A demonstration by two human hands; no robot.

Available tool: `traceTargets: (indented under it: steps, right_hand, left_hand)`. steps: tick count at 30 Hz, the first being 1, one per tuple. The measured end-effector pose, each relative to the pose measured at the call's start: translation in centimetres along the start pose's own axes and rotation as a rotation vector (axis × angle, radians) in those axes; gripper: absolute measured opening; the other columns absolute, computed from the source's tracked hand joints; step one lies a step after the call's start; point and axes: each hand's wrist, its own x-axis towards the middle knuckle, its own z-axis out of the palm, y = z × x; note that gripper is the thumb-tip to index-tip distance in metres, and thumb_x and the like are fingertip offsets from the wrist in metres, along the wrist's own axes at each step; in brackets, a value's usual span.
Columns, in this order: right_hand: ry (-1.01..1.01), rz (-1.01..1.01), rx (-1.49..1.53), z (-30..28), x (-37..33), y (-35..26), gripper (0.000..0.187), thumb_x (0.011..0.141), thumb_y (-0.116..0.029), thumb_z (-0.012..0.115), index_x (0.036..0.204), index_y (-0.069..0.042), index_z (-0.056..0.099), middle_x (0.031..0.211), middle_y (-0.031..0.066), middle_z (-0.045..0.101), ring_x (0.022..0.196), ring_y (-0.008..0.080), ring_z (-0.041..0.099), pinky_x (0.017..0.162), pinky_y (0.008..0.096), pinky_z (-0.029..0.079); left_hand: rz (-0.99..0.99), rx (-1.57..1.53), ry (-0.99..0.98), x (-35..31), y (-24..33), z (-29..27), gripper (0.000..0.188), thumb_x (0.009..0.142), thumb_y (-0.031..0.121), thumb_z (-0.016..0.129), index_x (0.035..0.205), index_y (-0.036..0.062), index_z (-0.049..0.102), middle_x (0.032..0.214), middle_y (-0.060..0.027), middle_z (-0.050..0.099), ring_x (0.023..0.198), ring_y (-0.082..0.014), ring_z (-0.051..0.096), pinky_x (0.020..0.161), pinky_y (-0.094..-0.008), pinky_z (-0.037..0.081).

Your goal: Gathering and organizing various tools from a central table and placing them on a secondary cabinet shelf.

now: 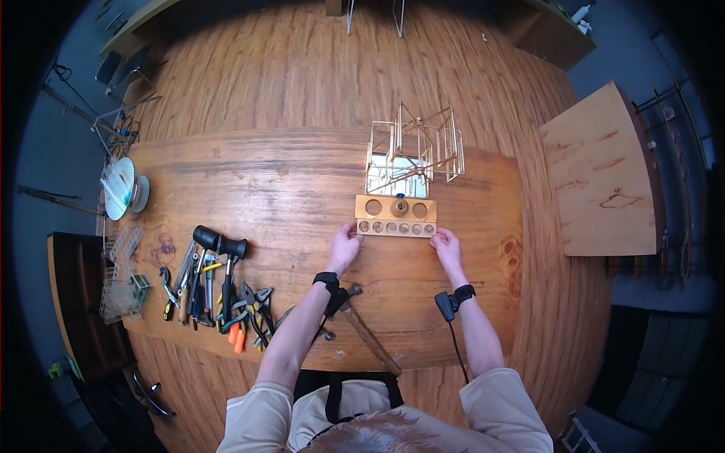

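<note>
The wooden block (396,216) lay flat near the middle of the wooden table (264,181), its long side running left to right, directly near-side of a wire frame (414,151) that stood just beyond it. The block showed a row of small round holes along its near edge and larger holes behind; a small brown knob with a blue top (399,205) sat in the middle one.

The left hand (344,243) was at the block's near-left corner, fingers curled and touching its end. The right hand (445,245) was at the near-right corner, fingers likewise closed against the edge. Whether either hand gripped the block or merely rested on it could not be told at this size.

Judgement: the block appeared solid, rigid and of moderate weight, its smooth finish likely to slide on the table. The short ends, where the hands were, offered the soundest hold. The knob looked loose and liable to tip out if the block were tilted. The wire frame seemed light and easily bent.

A hammer (368,332) lay between the forearms; pliers and screwdrivers (219,294) lay well to the left.
</note>
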Motion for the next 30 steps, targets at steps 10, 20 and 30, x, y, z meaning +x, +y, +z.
traceTargets:
  steps: [10, 20, 30]
  right_hand:
    - [-0.067, 0.074, 0.015, -0.5, -6.1, 0.0, 0.024, 0.091, -0.016, 0.058, 0.108, 0.001, 0.057, 0.095, 0.0105, 0.062, 0.074, 0.0161, 0.063, 0.063, 0.0266, 0.055]
    - [-0.355, -0.026, -0.082, 4.1, -14.4, -0.5, 0.017, 0.093, -0.017, 0.057, 0.098, -0.001, 0.061, 0.075, 0.0043, 0.063, 0.065, 0.0105, 0.06, 0.057, 0.0225, 0.05]
    - [-0.663, -0.29, -0.262, 20.9, -23.0, -8.8, 0.019, 0.092, -0.016, 0.057, 0.1, 0.001, 0.06, 0.076, 0.0043, 0.063, 0.068, 0.0102, 0.061, 0.062, 0.0229, 0.05]
  left_hand:
    - [0.057, 0.295, 0.089, -4.2, 0.9, -6.2, 0.021, 0.085, 0.013, 0.059, 0.102, 0.0007, 0.064, 0.089, -0.0095, 0.067, 0.081, -0.0174, 0.063, 0.074, -0.0312, 0.051]
    - [-0.055, -0.053, 0.241, -20.0, 1.5, -22.2, 0.016, 0.09, 0.015, 0.057, 0.097, 0.001, 0.061, 0.076, -0.0022, 0.062, 0.065, -0.0091, 0.058, 0.061, -0.0232, 0.049]
    - [-0.131, -0.249, 0.617, -35.0, -8.8, -36.1, 0.017, 0.09, 0.016, 0.056, 0.1, 0.0023, 0.06, 0.083, -0.0046, 0.064, 0.067, -0.0111, 0.06, 0.061, -0.0245, 0.05]
